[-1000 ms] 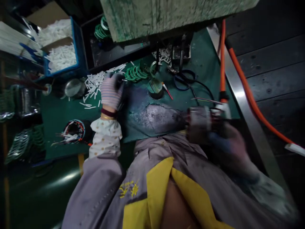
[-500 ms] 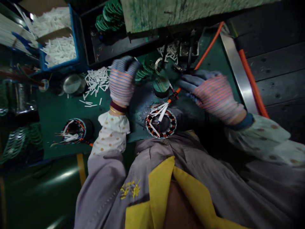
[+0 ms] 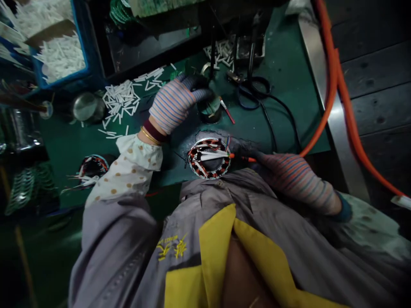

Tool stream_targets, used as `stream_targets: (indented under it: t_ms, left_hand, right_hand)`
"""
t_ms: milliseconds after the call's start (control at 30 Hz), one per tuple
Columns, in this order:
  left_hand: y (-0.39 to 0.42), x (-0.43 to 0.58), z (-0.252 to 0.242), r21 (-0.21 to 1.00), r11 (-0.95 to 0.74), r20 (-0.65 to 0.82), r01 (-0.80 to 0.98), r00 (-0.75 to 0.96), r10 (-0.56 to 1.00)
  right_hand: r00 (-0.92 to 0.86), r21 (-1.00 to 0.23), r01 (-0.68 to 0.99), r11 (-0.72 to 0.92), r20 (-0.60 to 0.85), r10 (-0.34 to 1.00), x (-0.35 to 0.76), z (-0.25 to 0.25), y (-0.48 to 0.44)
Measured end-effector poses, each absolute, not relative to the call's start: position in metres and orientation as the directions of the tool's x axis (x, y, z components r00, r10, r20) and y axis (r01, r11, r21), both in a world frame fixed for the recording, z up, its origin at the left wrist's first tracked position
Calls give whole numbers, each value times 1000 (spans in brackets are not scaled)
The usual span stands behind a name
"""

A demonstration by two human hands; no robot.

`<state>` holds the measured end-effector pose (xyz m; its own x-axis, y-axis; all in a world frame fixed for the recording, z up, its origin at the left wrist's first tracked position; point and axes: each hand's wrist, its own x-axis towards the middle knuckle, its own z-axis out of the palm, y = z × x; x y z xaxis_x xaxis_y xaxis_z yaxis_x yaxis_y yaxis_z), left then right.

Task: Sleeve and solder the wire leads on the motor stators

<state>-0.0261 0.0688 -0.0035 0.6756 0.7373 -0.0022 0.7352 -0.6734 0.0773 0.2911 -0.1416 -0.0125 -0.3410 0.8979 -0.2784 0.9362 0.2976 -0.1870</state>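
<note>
The left hand [image 3: 176,107], in a striped knit glove, is curled narrow, its fingers over a round dark pot with a green top [image 3: 210,112]; whether it grips cannot be confirmed. The right hand [image 3: 295,182], also gloved, lies narrow near the green desk's [image 3: 289,107] front edge, beside an orange wire lead [image 3: 244,159] from a round copper-wound stator [image 3: 209,158], which sits on a worn patch at that edge. A blue plastic crate [image 3: 62,80] past the far left corner holds loose white tubes [image 3: 61,57]; a heap of white tubes [image 3: 120,102] lies on the desk.
</note>
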Motion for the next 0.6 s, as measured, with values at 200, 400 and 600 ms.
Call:
stream_targets:
  t_ms: [200,400,600]
  left_hand:
    - [-3,-32,54,393,-659,68,642,694,717]
    - [-14,-34,15,696,-461,6,551,637,770]
    - [-22,-20,-15,680,-589,392,436,462,796]
  right_hand:
    - [-185,-93,979,184,-10,983,273,6,-123]
    - [-196,-185,958,217,128,972,263,-22,-108]
    - [-226,-924,339,176,101,969,244,-57,-77]
